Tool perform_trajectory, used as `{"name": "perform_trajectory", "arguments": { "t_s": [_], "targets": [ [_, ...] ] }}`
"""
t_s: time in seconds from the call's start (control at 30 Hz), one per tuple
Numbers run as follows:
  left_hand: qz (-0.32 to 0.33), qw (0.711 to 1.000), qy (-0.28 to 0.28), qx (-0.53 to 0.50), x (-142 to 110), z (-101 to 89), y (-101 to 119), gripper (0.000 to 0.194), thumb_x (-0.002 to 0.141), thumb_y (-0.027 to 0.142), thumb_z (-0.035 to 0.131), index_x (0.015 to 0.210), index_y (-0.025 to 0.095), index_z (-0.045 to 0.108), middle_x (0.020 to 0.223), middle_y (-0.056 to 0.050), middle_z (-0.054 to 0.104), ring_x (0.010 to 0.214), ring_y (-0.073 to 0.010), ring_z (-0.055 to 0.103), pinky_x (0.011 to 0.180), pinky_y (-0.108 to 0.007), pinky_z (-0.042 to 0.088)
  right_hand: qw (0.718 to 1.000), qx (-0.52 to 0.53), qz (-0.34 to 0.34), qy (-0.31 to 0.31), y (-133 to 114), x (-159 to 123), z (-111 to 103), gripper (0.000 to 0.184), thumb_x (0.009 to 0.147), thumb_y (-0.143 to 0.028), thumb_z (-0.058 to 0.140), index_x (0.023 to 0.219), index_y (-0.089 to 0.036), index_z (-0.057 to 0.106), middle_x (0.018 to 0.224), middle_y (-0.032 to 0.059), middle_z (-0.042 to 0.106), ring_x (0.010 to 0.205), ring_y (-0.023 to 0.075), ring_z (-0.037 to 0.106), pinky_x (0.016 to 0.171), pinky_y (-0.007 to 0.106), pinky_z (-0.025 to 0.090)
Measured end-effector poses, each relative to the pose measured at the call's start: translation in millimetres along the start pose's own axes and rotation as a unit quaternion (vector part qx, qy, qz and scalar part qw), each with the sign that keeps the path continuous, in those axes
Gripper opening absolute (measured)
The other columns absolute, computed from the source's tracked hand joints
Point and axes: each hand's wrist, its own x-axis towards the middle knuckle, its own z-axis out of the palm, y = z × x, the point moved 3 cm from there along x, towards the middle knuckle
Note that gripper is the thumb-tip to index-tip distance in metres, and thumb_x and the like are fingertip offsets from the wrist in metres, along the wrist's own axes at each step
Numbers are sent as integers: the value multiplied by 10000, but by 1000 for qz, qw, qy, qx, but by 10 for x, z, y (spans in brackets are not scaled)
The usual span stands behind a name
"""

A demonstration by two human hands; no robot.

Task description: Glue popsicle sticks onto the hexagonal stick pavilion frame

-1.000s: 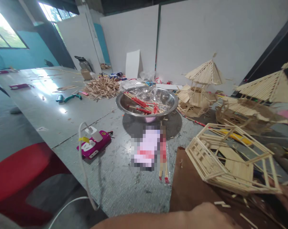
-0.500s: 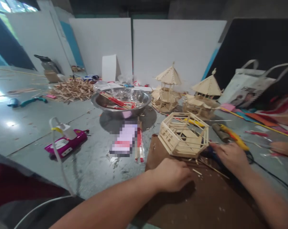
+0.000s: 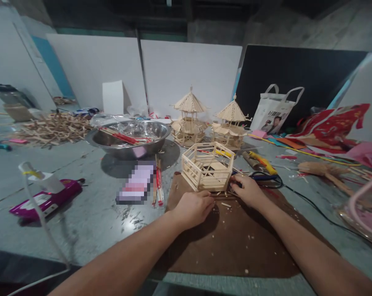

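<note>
Hiding its palm, the left hand (image 3: 192, 209) curls near the stick frame (image 3: 214, 184).

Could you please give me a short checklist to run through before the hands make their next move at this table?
1. Hexagonal stick frame standing with its floor at the bottom: ok.
2. Hands near the frame: ok; left hand by its near side, right hand by its right corner.
3. Fingers gripping the frame: cannot tell; contact is unclear.
4. Brown mat free of scraps: not ok; wood bits lie on it.
5. Black cord clear of the right forearm: ok, off to its right.
6. Steel bowl apart from the frame: ok.
</note>
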Motion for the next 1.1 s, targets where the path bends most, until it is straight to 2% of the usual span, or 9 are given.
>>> {"name": "perform_trajectory", "arguments": {
  "t_s": [0.23, 0.37, 0.47, 0.53, 0.67, 0.77, 0.93, 1.03, 1.1],
  "targets": [
    [27, 1000, -4, 13, 10, -14, 21, 291, 865, 269, 305, 832, 198, 585, 812, -15, 602, 737, -121, 567, 633, -212, 423, 1000, 10, 14, -2, 23, -89, -17, 255, 766, -234, 414, 835, -171, 652, 855, 64, 666, 811, 188, 585, 739, 298, 419],
    [22, 1000, 1, 12, 15, -28, 10, 291, 862, 280, 312, 844, 200, 591, 830, -11, 605, 742, -121, 569, 631, -206, 416, 999, -24, 18, 46, 30, -94, -9, 303, 750, -215, 436, 989, -121, 596, 969, 101, 624, 873, 200, 556, 777, 307, 406],
    [21, 1000, 9, 13, 24, -29, -7, 290, 861, 278, 316, 836, 201, 595, 828, -7, 604, 734, -120, 568, 611, -203, 408, 999, -31, -11, 22, 5, -66, 45, 276, 762, -192, 422, 951, -102, 601, 953, 111, 619, 914, 202, 533, 819, 306, 383],
    [23, 999, 20, 15, 31, -26, -21, 285, 859, 273, 321, 819, 203, 594, 824, -1, 603, 720, -117, 566, 590, -200, 400, 999, -32, -18, 4, 1, -50, 75, 248, 762, -184, 426, 912, -112, 610, 924, 104, 623, 905, 200, 532, 818, 305, 380],
    [27, 998, 51, 23, 30, -25, -28, 264, 847, 264, 346, 771, 198, 590, 785, 0, 606, 683, -106, 558, 551, -192, 373, 1000, -17, -18, 9, 12, -45, 95, 221, 755, -182, 446, 887, -131, 615, 890, 90, 630, 866, 190, 539, 794, 295, 386],
    [26, 994, 107, 27, 10, -67, -22, 277, 840, 275, 350, 716, 180, 578, 713, -10, 608, 636, -103, 549, 519, -195, 347, 1000, -11, -21, 16, 8, -58, 99, 217, 747, -191, 462, 886, -133, 618, 858, 86, 629, 832, 190, 541, 766, 294, 393],
    [-29, 976, 216, 28, -20, -198, -129, 376, 845, 322, 310, 609, 153, 549, 601, -32, 582, 533, -99, 510, 507, -209, 329, 1000, -6, -7, 22, -4, -64, 77, 219, 740, -206, 465, 870, -139, 628, 795, 78, 629, 773, 190, 551, 707, 293, 412],
    [-88, 974, 207, 36, 0, -236, -239, 399, 844, 331, 298, 574, 150, 530, 589, -39, 579, 534, -111, 513, 514, -218, 325, 999, 21, -4, 26, 1, -60, 56, 250, 748, -196, 438, 895, -135, 630, 856, 92, 648, 799, 194, 569, 727, 304, 418],
    [-105, 980, 161, 42, 25, -223, -280, 377, 831, 339, 317, 593, 157, 545, 599, -39, 590, 560, -126, 531, 518, -221, 322, 998, 47, -18, 24, 2, -61, 49, 269, 755, -191, 420, 913, -134, 630, 924, 101, 650, 852, 196, 574, 766, 309, 414]
  ]
}}
